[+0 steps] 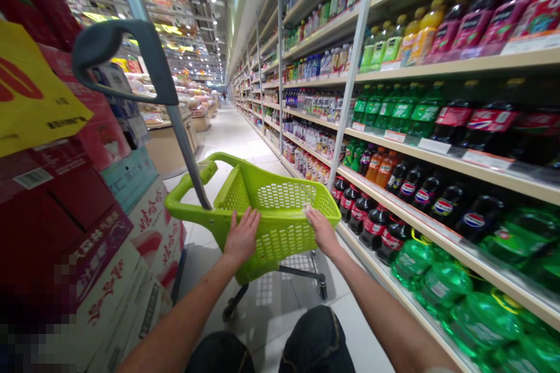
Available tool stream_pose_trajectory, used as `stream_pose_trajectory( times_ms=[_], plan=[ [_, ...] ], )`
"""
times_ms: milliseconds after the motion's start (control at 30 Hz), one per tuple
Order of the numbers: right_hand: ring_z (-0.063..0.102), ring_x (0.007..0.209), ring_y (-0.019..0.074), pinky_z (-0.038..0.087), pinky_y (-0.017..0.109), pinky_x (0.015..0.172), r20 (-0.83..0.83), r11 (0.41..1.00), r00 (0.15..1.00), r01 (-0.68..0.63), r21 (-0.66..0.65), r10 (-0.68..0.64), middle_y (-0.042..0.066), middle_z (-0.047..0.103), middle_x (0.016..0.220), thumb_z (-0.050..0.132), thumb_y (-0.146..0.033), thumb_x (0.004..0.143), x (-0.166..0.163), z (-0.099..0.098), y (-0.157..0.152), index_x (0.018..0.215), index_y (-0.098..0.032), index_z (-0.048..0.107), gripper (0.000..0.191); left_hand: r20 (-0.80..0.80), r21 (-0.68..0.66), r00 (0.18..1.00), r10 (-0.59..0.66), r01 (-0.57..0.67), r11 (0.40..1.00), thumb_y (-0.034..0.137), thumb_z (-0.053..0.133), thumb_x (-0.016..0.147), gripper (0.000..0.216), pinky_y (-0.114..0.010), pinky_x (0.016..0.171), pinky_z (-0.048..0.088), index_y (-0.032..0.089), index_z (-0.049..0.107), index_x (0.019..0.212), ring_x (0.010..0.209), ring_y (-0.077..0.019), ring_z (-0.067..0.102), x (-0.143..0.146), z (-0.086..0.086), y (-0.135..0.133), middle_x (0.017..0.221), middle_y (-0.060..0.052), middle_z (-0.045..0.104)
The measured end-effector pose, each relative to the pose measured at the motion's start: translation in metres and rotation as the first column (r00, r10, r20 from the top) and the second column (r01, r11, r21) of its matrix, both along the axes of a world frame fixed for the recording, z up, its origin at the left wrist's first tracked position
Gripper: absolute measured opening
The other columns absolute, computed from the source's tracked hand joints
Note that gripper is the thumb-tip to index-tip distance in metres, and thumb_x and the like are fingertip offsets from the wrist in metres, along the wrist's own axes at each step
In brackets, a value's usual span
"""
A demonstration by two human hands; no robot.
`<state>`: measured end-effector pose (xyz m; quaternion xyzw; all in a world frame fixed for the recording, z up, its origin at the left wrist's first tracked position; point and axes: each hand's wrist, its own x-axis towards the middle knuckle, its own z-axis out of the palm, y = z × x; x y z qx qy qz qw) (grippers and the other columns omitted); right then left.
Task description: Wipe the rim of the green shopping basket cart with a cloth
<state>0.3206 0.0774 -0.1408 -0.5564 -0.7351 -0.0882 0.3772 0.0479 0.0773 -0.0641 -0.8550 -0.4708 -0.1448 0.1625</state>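
Observation:
A lime-green shopping cart [284, 239] with a perforated basket stands right in front of me. My left hand [242, 237] lies against the near side of the basket, fingers stretched up to its rim. At the basket's right part, my right hand [322, 229] pinches a small whitish wad [307, 208], like a tissue, against the rim. Its exact kind is too small to make out. From the cart's left end a grey pole rises to a dark grey handle [164, 64]. Inside the basket, the perforated far wall shows.
Shelves of bottled drinks [406, 111] run along the right, with large green bottles [441, 280] at floor level. Stacked cartons [144, 215] and a yellow sign [35, 93] crowd the left. A tiled aisle [236, 128] stretches ahead. My knees [312, 341] show below.

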Motion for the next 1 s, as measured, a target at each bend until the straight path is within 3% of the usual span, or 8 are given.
stream_pose_trajectory(
  times_ms=[133,367,433,500,633,733,867,1000],
  plan=[
    [0.045,0.118,0.0205,0.035,0.043,0.1,-0.085,0.98,0.976,0.2,-0.019,-0.201,0.015,0.054,0.121,0.033,0.001,0.068,0.022,0.004,0.001,0.114,-0.009,0.056,0.052,0.025,-0.015,1.0,0.002,-0.001,1.0,0.009,0.038,0.069,0.057,-0.054,0.106,0.01,0.013,0.044,0.125,0.129,-0.0251,0.028,0.004,0.0,-0.005,0.134,-0.01,0.042],
    [0.031,0.128,0.0171,0.029,0.042,0.105,-0.043,0.975,0.979,-0.191,0.116,0.197,0.011,0.046,0.131,0.033,0.002,0.068,-0.129,0.016,0.012,0.124,-0.012,0.048,0.059,0.042,0.012,0.999,0.028,-0.029,1.0,0.01,0.039,0.068,0.061,-0.052,0.107,0.011,0.013,0.038,0.129,0.131,-0.023,0.024,-0.009,0.009,-0.011,0.139,-0.009,0.034],
    [0.031,0.128,0.0172,0.03,0.042,0.104,-0.022,0.97,0.974,-0.222,0.099,0.225,0.008,0.046,0.131,0.033,0.003,0.068,-0.133,0.016,0.009,0.125,-0.015,0.047,0.061,0.106,0.101,0.988,0.114,-0.125,0.987,0.011,0.04,0.068,0.064,-0.053,0.106,0.01,0.011,0.034,0.131,0.132,-0.0238,0.021,-0.031,0.015,-0.012,0.141,-0.011,0.029],
    [0.034,0.126,0.0182,0.03,0.043,0.103,-0.056,0.988,0.988,-0.136,0.077,0.141,0.008,0.047,0.13,0.033,0.003,0.069,-0.113,0.014,0.009,0.124,-0.017,0.048,0.06,0.145,0.163,0.976,0.164,-0.187,0.969,0.01,0.038,0.068,0.064,-0.054,0.106,0.009,0.01,0.032,0.132,0.132,-0.0241,0.021,-0.053,0.02,-0.014,0.141,-0.012,0.03],
    [0.045,0.118,0.0197,0.034,0.043,0.1,-0.188,0.998,0.982,-0.001,0.061,0.012,0.011,0.055,0.121,0.033,0.0,0.072,-0.1,0.021,0.02,0.118,-0.015,0.054,0.052,0.114,0.142,0.988,0.099,-0.115,0.983,0.007,0.037,0.067,0.06,-0.052,0.107,0.009,0.013,0.041,0.127,0.13,-0.0226,0.028,-0.074,0.02,-0.019,0.136,-0.01,0.039],
    [0.049,0.114,0.0166,0.037,0.036,0.1,-0.191,0.98,0.964,-0.168,0.109,0.186,0.009,0.057,0.119,0.032,-0.002,0.074,-0.156,0.045,0.026,0.118,-0.014,0.054,0.05,0.16,0.108,0.983,0.085,-0.103,0.989,0.008,0.038,0.065,0.057,-0.05,0.106,0.015,0.012,0.045,0.121,0.128,-0.023,0.032,-0.073,0.018,-0.019,0.133,-0.01,0.044],
    [0.039,0.123,0.0162,0.032,0.036,0.103,-0.078,0.919,0.925,-0.354,0.171,0.371,0.008,0.048,0.129,0.036,-0.004,0.077,-0.224,0.071,0.023,0.122,-0.014,0.049,0.048,0.251,0.16,0.968,0.025,-0.067,0.985,0.007,0.037,0.068,0.05,-0.045,0.106,0.02,0.014,0.048,0.116,0.12,-0.0201,0.043,-0.083,0.021,-0.015,0.122,-0.01,0.055],
    [0.034,0.126,0.0184,0.03,0.042,0.103,-0.029,0.952,0.956,-0.289,0.099,0.293,0.007,0.046,0.132,0.035,0.001,0.074,-0.189,0.056,0.014,0.125,-0.017,0.046,0.055,0.396,0.266,0.903,0.164,-0.284,0.921,0.01,0.038,0.07,0.053,-0.047,0.106,0.018,0.011,0.041,0.123,0.126,-0.0232,0.034,-0.104,0.024,-0.011,0.132,-0.014,0.044]
  ],
)
